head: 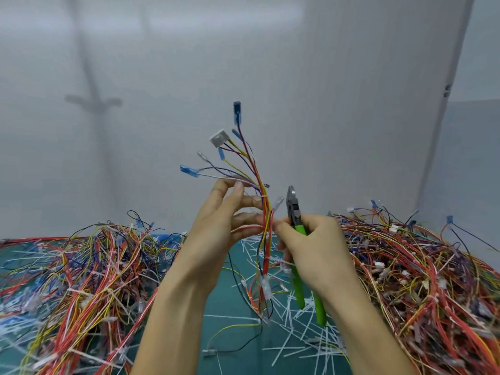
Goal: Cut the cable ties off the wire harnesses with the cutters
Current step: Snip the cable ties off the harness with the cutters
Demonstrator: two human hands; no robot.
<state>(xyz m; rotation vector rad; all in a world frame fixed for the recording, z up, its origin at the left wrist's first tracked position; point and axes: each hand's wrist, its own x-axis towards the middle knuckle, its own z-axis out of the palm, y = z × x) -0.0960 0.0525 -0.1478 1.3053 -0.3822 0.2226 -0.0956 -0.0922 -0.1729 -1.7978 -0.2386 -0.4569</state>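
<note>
- Holding a wire harness [264, 212] upright over the middle of the table [230, 282], the person has both hands at its bundled stem, well above the green top.
- The left hand [221, 223] reaches in from the left with its fingers spread and nearly straight, and their tips lie on the stem. The thumb and forefinger come close together by some thin side wires. I cannot tell whether any of these fingers truly pinch.
- A white cable tie [260, 197] circles the stem just beside the left fingertips.
- The right hand [319, 247] has its fingers curled round the green handles of the cutters [295, 212], and its thumb tip presses against the stem from the right.
- The cutters point up, with the jaws just beside the stem and apart from the tie. The jaws look nearly together. The two handles stick out spread below the hand.
- Above the hands the harness fans out into loose wires that end in blue, white and clear plugs. Its lower end hangs down to the table.
- A tangled pile of harnesses [81, 272] lies along the left edge of the table, and another pile [422, 272] lies along the right edge.
- Cut white ties [292, 334] are scattered over the middle and toward the near edge.
- A plain grey wall [297, 77] stands behind the far edge.
</note>
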